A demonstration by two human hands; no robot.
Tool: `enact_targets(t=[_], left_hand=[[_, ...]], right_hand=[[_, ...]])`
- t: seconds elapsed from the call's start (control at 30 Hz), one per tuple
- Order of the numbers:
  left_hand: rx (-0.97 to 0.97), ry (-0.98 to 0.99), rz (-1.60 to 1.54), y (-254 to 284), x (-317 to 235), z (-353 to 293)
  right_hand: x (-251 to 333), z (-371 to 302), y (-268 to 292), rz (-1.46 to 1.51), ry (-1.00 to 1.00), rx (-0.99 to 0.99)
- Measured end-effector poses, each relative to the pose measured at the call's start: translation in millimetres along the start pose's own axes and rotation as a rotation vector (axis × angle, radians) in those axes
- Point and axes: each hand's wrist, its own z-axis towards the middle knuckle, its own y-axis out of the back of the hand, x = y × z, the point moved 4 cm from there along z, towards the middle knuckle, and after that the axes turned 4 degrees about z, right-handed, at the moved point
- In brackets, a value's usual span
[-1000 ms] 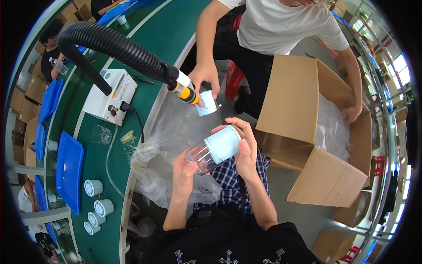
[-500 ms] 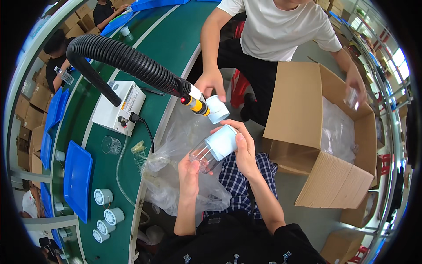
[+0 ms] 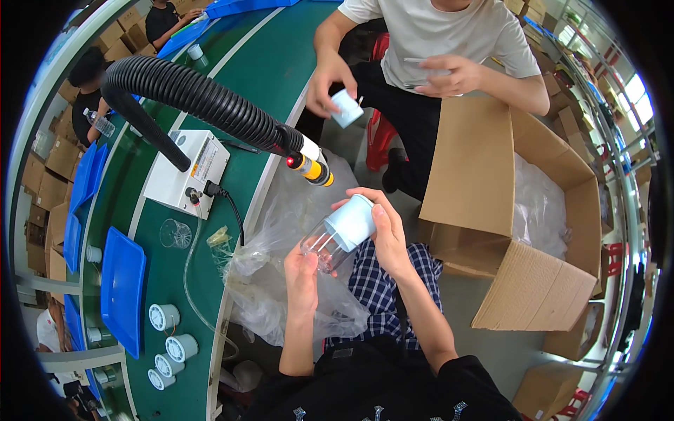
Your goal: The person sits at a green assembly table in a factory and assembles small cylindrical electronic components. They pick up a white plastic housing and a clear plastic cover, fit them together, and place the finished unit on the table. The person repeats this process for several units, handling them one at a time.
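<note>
The right hand (image 3: 385, 230) wraps the smooth, matt, pale blue cylinder (image 3: 352, 223), its thumb on the near right side, while the left hand (image 3: 302, 270) grips the glossy, see-through cup (image 3: 317, 247) at the cylinder's near left end. Both pieces are held tilted above the blue-and-white checked trousers (image 3: 365, 284), right of the green-topped bench (image 3: 228, 281) and nearer than the yellow-and-black nozzle (image 3: 314, 172). The cylinder looks light and stiff, likely plastic, and should bear a firm grasp around its middle. The cup looks rigid but thin-walled, probably slippery and easily scratched or cracked, so it is best taken lightly near its closed end.
</note>
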Motion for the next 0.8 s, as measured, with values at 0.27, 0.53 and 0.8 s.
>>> enact_targets(t=[0.27,0.53,0.8], left_hand=[[-0.100,0.064,-0.032,7.3,13.0,57.2],[-0.085,0.064,-0.027,12.1,12.2,54.4],[0.216,0.072,0.137,-10.4,-18.9,25.0]], right_hand=[[-19.2,47.0,5.3,0.020,-0.124,-0.060],[-21.0,46.1,3.5,0.025,-0.123,-0.020],[37.8,-5.6,4.7,-0.044,0.096,0.168]])
